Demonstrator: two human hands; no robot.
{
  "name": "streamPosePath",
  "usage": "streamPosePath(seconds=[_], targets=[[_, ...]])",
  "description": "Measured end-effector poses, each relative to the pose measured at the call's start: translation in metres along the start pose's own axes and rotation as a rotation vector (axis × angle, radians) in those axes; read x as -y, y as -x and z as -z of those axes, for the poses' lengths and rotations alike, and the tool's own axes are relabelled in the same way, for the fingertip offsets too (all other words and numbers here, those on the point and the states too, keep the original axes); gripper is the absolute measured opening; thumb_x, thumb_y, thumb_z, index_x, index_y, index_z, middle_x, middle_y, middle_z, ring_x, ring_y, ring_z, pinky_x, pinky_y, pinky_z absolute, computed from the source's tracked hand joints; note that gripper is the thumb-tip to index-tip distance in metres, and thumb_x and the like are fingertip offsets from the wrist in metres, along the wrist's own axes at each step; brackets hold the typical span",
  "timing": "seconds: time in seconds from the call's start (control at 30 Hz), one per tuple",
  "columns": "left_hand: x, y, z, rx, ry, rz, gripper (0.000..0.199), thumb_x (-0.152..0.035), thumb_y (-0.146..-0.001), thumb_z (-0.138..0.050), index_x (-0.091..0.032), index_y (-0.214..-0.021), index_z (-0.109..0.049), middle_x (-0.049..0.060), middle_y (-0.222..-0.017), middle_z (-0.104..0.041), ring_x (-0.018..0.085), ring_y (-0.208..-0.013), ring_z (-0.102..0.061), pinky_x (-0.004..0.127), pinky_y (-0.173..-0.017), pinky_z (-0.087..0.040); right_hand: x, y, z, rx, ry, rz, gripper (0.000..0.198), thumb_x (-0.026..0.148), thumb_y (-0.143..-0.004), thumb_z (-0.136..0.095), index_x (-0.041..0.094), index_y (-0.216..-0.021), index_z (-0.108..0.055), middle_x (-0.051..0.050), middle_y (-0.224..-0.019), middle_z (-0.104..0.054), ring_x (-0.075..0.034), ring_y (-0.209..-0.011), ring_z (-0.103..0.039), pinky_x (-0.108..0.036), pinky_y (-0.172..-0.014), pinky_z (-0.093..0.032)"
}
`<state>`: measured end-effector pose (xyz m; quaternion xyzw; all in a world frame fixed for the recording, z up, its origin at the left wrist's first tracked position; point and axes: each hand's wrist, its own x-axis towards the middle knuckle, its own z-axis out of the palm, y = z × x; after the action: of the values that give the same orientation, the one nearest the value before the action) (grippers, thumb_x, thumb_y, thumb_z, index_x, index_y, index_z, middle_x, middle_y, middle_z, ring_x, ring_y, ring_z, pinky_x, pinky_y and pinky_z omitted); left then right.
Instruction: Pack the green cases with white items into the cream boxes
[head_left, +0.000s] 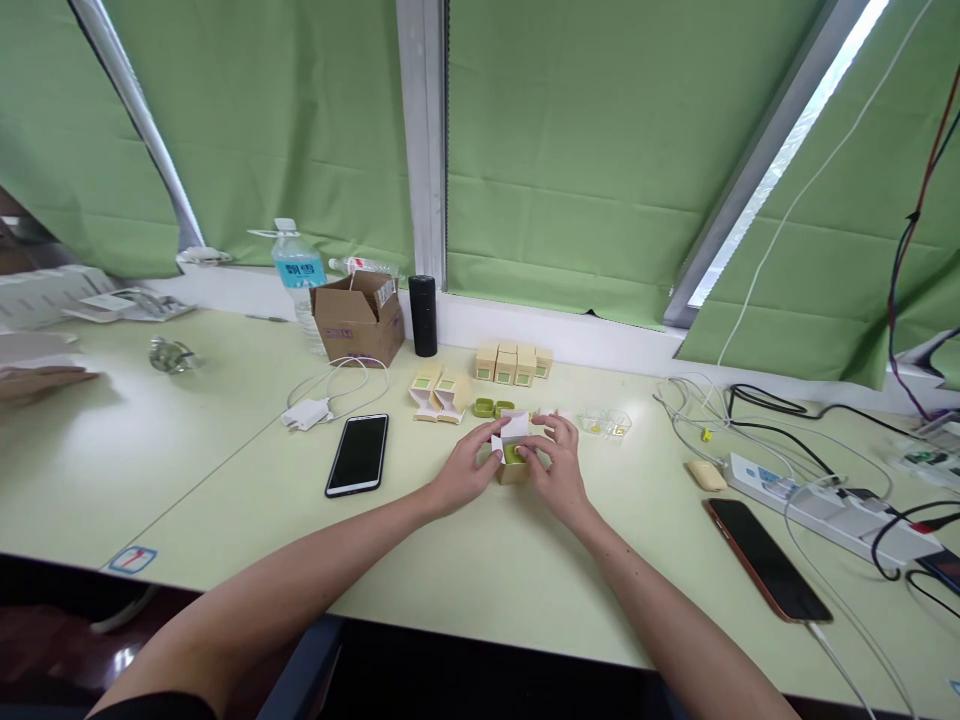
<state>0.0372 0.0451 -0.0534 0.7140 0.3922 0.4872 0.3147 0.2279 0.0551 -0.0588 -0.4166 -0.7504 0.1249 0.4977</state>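
A small open cardboard box [514,474] stands upright on the table in front of me, its white lid flap [515,426] raised at the back. Inside it shows a green piece [513,454]. From the left, my left hand [468,468] grips the box, thumb and fingers around a side flap. My right hand [558,470] closes on the box's right side, its thumb and fingertips by the green piece; their exact contact is partly hidden. Just behind lie small green cases [484,407], two opened cartons [437,394] and clear plastic holders [604,424] with tiny yellowish things inside.
Several closed small boxes [506,365] stand farther back near a black cylinder [424,316], a brown carton [358,318] and a water bottle [300,280]. Phones lie left [358,455] and right [765,560]. A power strip [817,505] with cables runs along the right.
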Motion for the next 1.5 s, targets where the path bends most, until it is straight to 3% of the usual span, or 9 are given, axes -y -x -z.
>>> streamPosePath(seconds=[0.23,0.37,0.47,0.63,0.8,1.0,1.2,1.37,1.5], targets=[[0.001,0.0,0.001,-0.008,0.041,0.015,0.05,-0.029,-0.096,-0.056,-0.024,-0.146,-0.058,0.009,-0.151,-0.059,0.027,-0.143,-0.053,0.047,-0.122,-0.04,0.006,-0.003,0.006,-0.128,-0.021,0.006,0.022,0.034,-0.1,-0.053,0.028,-0.115,-0.068,-0.01,-0.124,-0.063,-0.029,-0.129,-0.05,-0.059,-0.113,-0.044],[0.001,0.0,0.004,-0.014,0.069,0.027,0.049,-0.034,-0.097,-0.057,-0.023,-0.145,-0.059,0.01,-0.15,-0.061,0.028,-0.143,-0.052,0.047,-0.121,-0.04,0.006,-0.006,0.011,-0.206,-0.117,-0.072,0.022,0.039,-0.101,-0.051,0.025,-0.11,-0.065,-0.01,-0.117,-0.065,-0.027,-0.12,-0.056,-0.046,-0.094,-0.057],[0.002,0.0,0.005,-0.014,0.1,0.031,0.047,-0.039,-0.099,-0.055,-0.022,-0.143,-0.061,0.01,-0.149,-0.061,0.03,-0.142,-0.052,0.047,-0.12,-0.04,0.003,-0.007,0.011,-0.236,-0.146,-0.133,0.018,0.039,-0.097,-0.056,0.024,-0.098,-0.066,-0.009,-0.105,-0.067,-0.025,-0.108,-0.061,-0.04,-0.082,-0.059],[0.008,-0.004,0.003,-0.019,0.19,0.06,0.047,-0.046,-0.101,-0.048,-0.02,-0.138,-0.061,0.013,-0.136,-0.066,0.029,-0.126,-0.061,0.046,-0.112,-0.045,0.0,-0.007,0.009,-0.203,-0.162,-0.171,0.016,0.037,-0.092,-0.06,0.024,-0.086,-0.066,-0.007,-0.093,-0.069,-0.023,-0.092,-0.064,-0.037,-0.072,-0.057],[0.006,-0.004,-0.003,-0.002,0.178,0.09,0.039,-0.041,-0.096,-0.059,-0.023,-0.13,-0.051,0.01,-0.118,-0.067,0.023,-0.108,-0.063,0.04,-0.1,-0.05,0.002,-0.007,0.008,-0.168,-0.177,-0.196,0.013,0.035,-0.089,-0.063,0.024,-0.084,-0.067,-0.006,-0.091,-0.069,-0.023,-0.09,-0.064,-0.035,-0.07,-0.055],[0.005,-0.004,-0.007,0.01,0.238,0.166,0.044,-0.032,-0.093,-0.061,-0.027,-0.128,-0.034,0.005,-0.11,-0.063,0.021,-0.108,-0.059,0.036,-0.094,-0.048,0.005,-0.006,0.006,-0.107,-0.212,-0.283,0.019,0.037,-0.085,-0.065,0.023,-0.098,-0.064,-0.005,-0.093,-0.065,-0.023,-0.091,-0.063,-0.035,-0.072,-0.052],[0.009,-0.009,-0.008,0.04,0.209,0.153,0.039,-0.028,-0.091,-0.059,-0.027,-0.126,-0.041,0.005,-0.11,-0.062,0.022,-0.11,-0.057,0.038,-0.096,-0.044,0.006,-0.005,0.002,-0.026,-0.19,-0.346,0.042,0.035,-0.081,-0.067,0.023,-0.119,-0.058,-0.005,-0.099,-0.06,-0.024,-0.094,-0.06,-0.035,-0.072,-0.05],[0.007,-0.009,-0.007,0.028,0.144,0.088,0.019,-0.027,-0.092,-0.057,-0.024,-0.11,-0.052,0.004,-0.111,-0.06,0.021,-0.107,-0.057,0.035,-0.095,-0.045,0.008,-0.004,0.002,-0.014,-0.167,-0.274,0.04,0.028,-0.081,-0.063,0.024,-0.12,-0.059,-0.007,-0.105,-0.06,-0.024,-0.098,-0.058,-0.034,-0.071,-0.051],[0.004,-0.008,-0.006,0.029,0.129,0.052,0.009,-0.028,-0.092,-0.056,-0.022,-0.099,-0.055,0.004,-0.106,-0.061,0.02,-0.104,-0.058,0.035,-0.097,-0.045,0.009,-0.003,0.002,-0.011,-0.133,-0.118,0.026,0.018,-0.08,-0.055,0.024,-0.104,-0.063,-0.007,-0.102,-0.064,-0.023,-0.093,-0.06,-0.033,-0.069,-0.051]])
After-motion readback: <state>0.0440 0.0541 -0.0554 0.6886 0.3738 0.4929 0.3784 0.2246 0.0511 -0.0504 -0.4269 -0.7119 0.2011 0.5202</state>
